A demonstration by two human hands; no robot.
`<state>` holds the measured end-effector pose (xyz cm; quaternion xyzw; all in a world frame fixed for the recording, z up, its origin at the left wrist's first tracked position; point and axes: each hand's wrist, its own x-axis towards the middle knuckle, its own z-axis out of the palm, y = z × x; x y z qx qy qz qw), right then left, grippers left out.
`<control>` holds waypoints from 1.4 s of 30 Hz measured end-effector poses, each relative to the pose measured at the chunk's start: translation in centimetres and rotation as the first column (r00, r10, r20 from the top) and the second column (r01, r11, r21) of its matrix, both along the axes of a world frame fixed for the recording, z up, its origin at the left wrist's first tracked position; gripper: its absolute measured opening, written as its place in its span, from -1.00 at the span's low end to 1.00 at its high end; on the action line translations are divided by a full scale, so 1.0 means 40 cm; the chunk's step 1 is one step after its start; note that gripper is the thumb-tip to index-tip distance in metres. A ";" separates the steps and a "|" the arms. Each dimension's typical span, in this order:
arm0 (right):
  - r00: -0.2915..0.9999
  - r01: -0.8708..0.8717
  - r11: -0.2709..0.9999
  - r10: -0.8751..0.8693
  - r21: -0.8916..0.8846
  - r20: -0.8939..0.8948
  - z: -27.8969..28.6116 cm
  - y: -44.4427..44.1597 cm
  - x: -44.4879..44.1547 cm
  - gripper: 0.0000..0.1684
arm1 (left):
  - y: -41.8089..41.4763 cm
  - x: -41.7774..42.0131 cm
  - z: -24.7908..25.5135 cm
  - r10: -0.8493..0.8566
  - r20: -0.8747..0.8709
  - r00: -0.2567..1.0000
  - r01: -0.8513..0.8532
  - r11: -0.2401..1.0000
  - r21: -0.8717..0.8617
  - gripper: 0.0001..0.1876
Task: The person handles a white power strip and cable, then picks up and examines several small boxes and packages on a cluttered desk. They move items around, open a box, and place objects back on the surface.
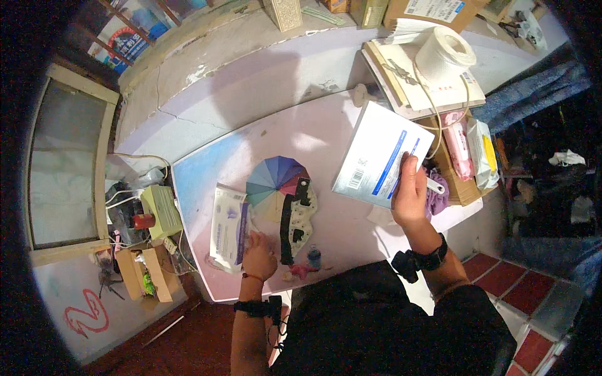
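My right hand (410, 195) is raised over the right part of the table, its thumb lying across the lower right edge of a flat white package (376, 150). That package bears blue bands, writing and a barcode. Low on the left, my left hand (259, 257) is at the right edge of a white and purple package (227, 228). Something white shows near its fingertips, but whether the fingers grip it is unclear. Between the hands lies a black strip (286, 230) beside a pale piece with dark spots (299, 225).
The pale tabletop (338, 127) carries a multicoloured umbrella picture (277, 176). At back right, a paper roll (444, 49) and keys (400, 70) rest on stacked books (381, 77). A cardboard box (458, 192) stands below them. Left of the table are a greenish box (161, 211) and cables (122, 199).
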<state>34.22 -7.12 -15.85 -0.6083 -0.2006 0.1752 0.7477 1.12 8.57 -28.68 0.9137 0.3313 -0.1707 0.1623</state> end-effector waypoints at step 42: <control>0.229 -0.187 0.899 0.432 -0.396 0.872 0.074 0.010 -0.262 -0.38 | -0.093 0.033 0.354 0.729 0.615 0.300 -0.002 0.645 -0.764 -0.74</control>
